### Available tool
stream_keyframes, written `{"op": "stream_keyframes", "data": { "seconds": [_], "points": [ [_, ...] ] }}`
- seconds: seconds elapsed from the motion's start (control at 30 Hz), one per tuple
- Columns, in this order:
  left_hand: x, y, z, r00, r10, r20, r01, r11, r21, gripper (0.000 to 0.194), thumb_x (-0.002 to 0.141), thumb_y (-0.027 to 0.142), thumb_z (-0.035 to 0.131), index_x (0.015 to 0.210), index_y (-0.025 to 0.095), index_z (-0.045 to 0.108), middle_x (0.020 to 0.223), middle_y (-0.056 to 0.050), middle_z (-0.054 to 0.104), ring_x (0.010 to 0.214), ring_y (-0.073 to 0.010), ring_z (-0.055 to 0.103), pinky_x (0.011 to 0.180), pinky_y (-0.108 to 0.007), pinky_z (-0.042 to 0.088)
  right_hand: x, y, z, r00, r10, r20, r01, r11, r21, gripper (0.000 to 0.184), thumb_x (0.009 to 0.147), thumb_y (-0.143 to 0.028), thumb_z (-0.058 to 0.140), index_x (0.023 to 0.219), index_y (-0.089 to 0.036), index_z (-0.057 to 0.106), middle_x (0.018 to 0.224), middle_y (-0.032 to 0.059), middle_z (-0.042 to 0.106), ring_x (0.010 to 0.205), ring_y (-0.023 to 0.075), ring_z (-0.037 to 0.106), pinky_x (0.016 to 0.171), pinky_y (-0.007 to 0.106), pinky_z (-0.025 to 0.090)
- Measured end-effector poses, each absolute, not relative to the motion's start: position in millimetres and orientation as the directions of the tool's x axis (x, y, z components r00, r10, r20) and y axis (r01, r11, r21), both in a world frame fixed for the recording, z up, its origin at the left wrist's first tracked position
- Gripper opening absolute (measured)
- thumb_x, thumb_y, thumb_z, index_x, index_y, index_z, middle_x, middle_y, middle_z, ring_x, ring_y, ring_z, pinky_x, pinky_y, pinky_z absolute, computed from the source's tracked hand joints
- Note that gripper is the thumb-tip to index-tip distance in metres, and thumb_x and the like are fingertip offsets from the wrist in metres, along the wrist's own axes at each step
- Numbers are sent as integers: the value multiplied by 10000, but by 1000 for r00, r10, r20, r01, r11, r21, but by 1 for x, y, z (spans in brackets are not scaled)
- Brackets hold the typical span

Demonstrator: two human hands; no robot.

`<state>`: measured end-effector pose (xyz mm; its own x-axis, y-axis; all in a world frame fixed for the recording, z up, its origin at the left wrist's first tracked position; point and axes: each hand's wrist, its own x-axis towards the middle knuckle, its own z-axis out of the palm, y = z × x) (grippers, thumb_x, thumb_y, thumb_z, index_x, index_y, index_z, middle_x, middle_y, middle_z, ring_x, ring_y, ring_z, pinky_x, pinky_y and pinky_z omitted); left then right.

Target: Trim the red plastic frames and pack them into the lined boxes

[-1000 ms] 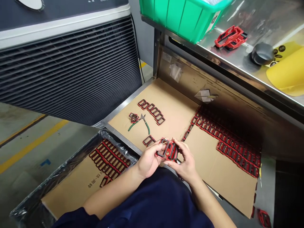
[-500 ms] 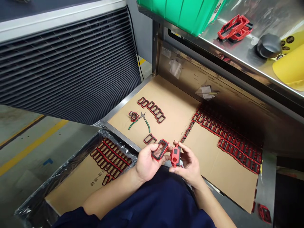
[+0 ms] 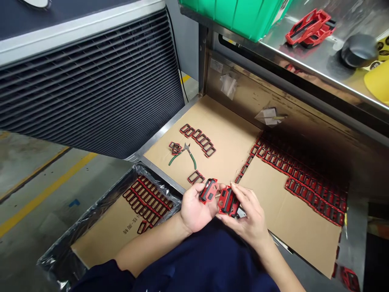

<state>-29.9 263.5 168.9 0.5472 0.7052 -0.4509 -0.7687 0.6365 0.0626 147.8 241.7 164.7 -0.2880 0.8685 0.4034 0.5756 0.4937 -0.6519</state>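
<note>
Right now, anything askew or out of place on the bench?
Two spots. A small heap of frames sits jumbled beside the open pliers, while the nearby row of frames lies side by side. At lower right, a red part lies on the metal bench, off the cardboard. No spill visible; too small to judge damage.

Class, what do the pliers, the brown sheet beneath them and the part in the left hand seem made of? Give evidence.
Pliers: likely steel, judging by the dull grey head; green grips perhaps plastic or rubber.
Brown sheet: probably cardboard, being matt, flat and tan.
Part in left hand: even, smooth-looking red body, perhaps plastic or painted metal; dark strip, perhaps rubber or plastic.
</note>
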Motion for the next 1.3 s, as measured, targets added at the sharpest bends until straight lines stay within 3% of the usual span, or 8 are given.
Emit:
{"op": "stream_keyframes", "data": {
  "seconds": [0.23, 0.43, 0.57, 0.73, 0.83, 0.97, 1.1, 1.3],
  "points": [
    [-25, 263, 160, 533, 662, -526, -771, 637, 19, 302, 821, 307, 516, 917, 116, 730, 799, -113, 756, 982, -330, 711, 955, -491, 510, 143, 239, 170, -349, 865, 361, 655, 500, -567, 941, 844, -487, 763, 1605, -269, 254, 1315, 192, 648, 1099, 357, 665, 874, 527, 599],
    [-29, 263, 161, 534, 666, -521, -775, 632, 12, 309, 862, 324, 511, 913, 107, 724, 806, -123, 760, 788, -274, 724, 845, -455, 556, 144, 233, 158, -264, 939, 220, 529, 332, -781, 1014, 776, -519, 818, 1592, -284, 264, 1495, 171, 521, 1349, 353, 541, 1076, 534, 518],
    [-31, 262, 161, 524, 699, -487, -788, 615, 35, 313, 870, 321, 509, 920, 98, 724, 834, -137, 769, 767, -254, 728, 780, -405, 570, 143, 223, 149, -181, 981, 65, 273, 114, -955, 916, 857, -408, 771, 1588, -312, 227, 1587, 144, 416, 1342, 295, 564, 1050, 461, 554],
    [-31, 262, 161, 535, 716, -449, -777, 625, 71, 330, 877, 321, 504, 972, 99, 727, 865, -130, 778, 778, -252, 736, 759, -388, 575, 145, 219, 142, -134, 990, -38, 162, -16, -987, 827, 796, -331, 834, 1502, -300, 405, 1625, 118, 362, 1425, 317, 463, 1144, 507, 455],
    [-30, 262, 162, 521, 715, -466, -765, 633, 116, 325, 878, 317, 506, 980, 100, 726, 865, -115, 778, 786, -255, 735, 770, -395, 574, 149, 221, 142, -134, 990, -51, 202, -23, -979, 845, 769, -388, 853, 1497, -310, 432, 1612, 102, 388, 1460, 340, 405, 1188, 567, 374],
    [-26, 263, 157, 437, 733, -521, -755, 614, 230, 260, 857, 315, 550, 970, 136, 701, 888, -76, 769, 847, -241, 724, 786, -354, 565, 151, 224, 140, -156, 987, -28, 354, 29, -935, 880, 779, -416, 836, 1532, -321, 390, 1555, 97, 476, 1394, 334, 500, 1163, 557, 419],
    [-24, 268, 139, 407, 736, -541, -705, 630, 326, 204, 787, 291, 631, 940, 159, 664, 886, -64, 741, 821, -238, 705, 772, -373, 560, 151, 228, 125, -141, 990, 19, 584, 99, -806, 812, 832, -361, 755, 1541, -217, 387, 1493, 159, 534, 1349, 339, 548, 1124, 522, 478],
    [-32, 282, 98, 381, 713, -589, -563, 684, 464, 272, 641, 204, 724, 880, 156, 602, 845, -55, 691, 779, -202, 672, 736, -340, 545, 129, 253, 95, -196, 970, -144, 758, 57, -650, 738, 776, -208, 701, 1476, -121, 480, 1427, 199, 581, 1319, 373, 557, 1107, 548, 474]
  ]
}}
